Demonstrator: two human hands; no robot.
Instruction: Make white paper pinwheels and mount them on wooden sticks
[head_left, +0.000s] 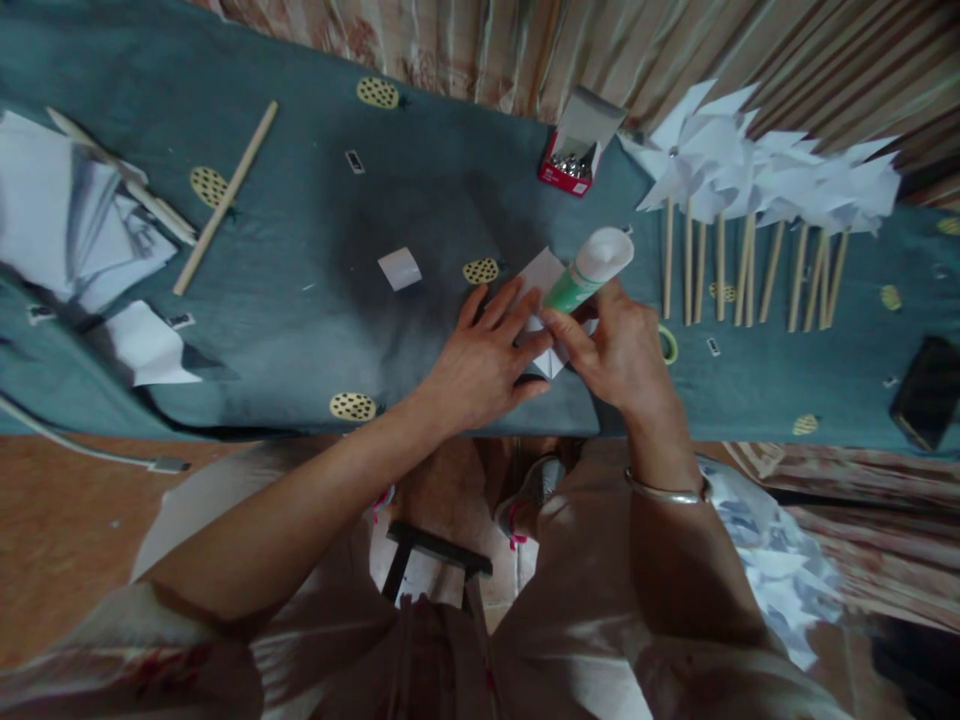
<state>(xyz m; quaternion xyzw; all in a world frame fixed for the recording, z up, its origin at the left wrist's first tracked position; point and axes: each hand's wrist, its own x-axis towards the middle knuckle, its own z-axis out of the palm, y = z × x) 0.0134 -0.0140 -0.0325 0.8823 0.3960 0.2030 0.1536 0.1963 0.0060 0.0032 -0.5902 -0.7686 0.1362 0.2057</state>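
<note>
My left hand (pixel 491 350) lies with its fingers spread over a small folded white paper (pixel 541 272), pressing it to the cloth. In my right hand (pixel 622 345) is a green and white glue stick (pixel 589 270), tilted with its white end up and its lower end at the paper. My fingers hide that lower end. A roll of tape (pixel 667 345) lies just right of my right hand. To the left of my left hand sits a small white paper piece (pixel 400 269).
Paper pinwheels (pixel 712 150) on wooden sticks lie at the right. A red box (pixel 566 165) of small metal pieces stands at the back. A wooden stick (pixel 225 200), paper sheets (pixel 34 190) and a cable (pixel 90 452) are left; a dark phone-like object (pixel 926 392) is far right.
</note>
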